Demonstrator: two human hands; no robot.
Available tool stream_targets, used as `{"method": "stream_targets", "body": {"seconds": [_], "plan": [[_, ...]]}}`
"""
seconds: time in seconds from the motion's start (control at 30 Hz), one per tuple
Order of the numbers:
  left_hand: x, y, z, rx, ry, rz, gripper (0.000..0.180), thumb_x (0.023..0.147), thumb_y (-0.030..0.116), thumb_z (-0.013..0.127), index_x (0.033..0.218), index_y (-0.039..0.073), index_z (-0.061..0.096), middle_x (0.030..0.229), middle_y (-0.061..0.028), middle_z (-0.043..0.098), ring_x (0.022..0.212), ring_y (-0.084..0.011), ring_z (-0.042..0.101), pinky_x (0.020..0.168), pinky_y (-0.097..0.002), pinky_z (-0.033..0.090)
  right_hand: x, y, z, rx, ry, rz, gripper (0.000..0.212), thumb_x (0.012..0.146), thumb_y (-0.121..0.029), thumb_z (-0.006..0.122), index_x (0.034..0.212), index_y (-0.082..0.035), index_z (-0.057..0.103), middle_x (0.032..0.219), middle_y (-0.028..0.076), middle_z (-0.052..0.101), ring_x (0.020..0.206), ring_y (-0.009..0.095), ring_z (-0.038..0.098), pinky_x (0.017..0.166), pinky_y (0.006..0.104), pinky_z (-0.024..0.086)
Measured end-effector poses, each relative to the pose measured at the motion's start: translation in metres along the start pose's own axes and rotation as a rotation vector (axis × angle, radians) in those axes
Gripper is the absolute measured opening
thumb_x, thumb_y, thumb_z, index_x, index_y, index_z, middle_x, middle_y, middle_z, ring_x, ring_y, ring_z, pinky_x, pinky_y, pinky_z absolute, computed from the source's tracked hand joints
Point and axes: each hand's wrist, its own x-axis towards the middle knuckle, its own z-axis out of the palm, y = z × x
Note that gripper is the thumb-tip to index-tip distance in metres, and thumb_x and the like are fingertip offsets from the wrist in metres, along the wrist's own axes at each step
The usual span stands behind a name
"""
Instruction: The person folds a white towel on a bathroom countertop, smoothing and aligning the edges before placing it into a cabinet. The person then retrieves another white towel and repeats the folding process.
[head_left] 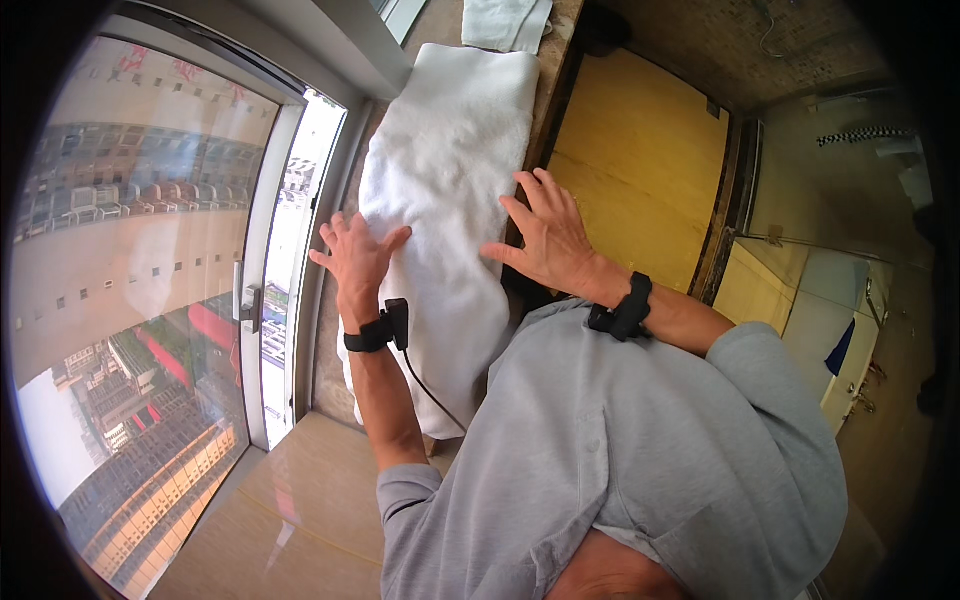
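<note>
A long white towel [450, 140] lies spread over a ledge beside the window, with soft wrinkles across its middle. My left hand [358, 258] is at its left edge, fingers spread and thumb over the cloth. Across from it, my right hand [550, 235] is open at the right edge, its thumb and fingertips by the cloth. Neither hand grips the towel. Whether the palms press on it cannot be told. The towel's near end runs up against my grey shirt, which hides part of it.
A folded white cloth [505, 22] lies at the ledge's far end. On the left is a window [150, 250] with a handle [247, 300]. A yellow panel [645, 150] is at the right. A black cable [430, 395] trails from my left wrist strap [372, 333].
</note>
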Motion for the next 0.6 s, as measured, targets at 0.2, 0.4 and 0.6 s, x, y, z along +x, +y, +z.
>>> {"method": "stream_targets", "body": {"seconds": [0.2,0.4,0.6], "plan": [[0.005,-0.007,0.010,-0.058,0.000,0.019,0.101,0.083,0.054,0.092,0.162,0.009,0.049,0.162,-0.0236,0.054,0.160,-0.0538,0.031,0.124,-0.0827,0.010,0.006,0.002,0.009,-0.039,-0.061,-0.113,0.054,0.080,-0.051,0.092,0.105,-0.005,0.078,0.171,0.026,0.035,0.161,0.054,0.021,0.119,0.0796,0.028],[0.000,0.005,0.008,-0.189,0.087,0.061,0.120,0.079,0.038,0.098,0.174,0.018,0.029,0.144,-0.0198,0.071,0.147,-0.0471,0.054,0.125,-0.0814,0.007,0.009,0.010,0.022,-0.196,-0.136,-0.236,0.033,0.081,-0.033,0.091,0.099,-0.009,0.080,0.175,0.015,0.035,0.166,0.047,0.020,0.122,0.0776,0.029],[0.003,0.009,0.005,-0.302,0.066,0.038,0.122,0.075,0.022,0.098,0.175,0.018,0.027,0.137,-0.0172,0.076,0.137,-0.0374,0.065,0.124,-0.0816,0.005,0.015,0.016,0.034,-0.261,-0.073,-0.314,0.017,0.084,-0.023,0.085,0.091,-0.010,0.078,0.175,0.014,0.036,0.166,0.042,0.022,0.123,0.0747,0.029]]}}
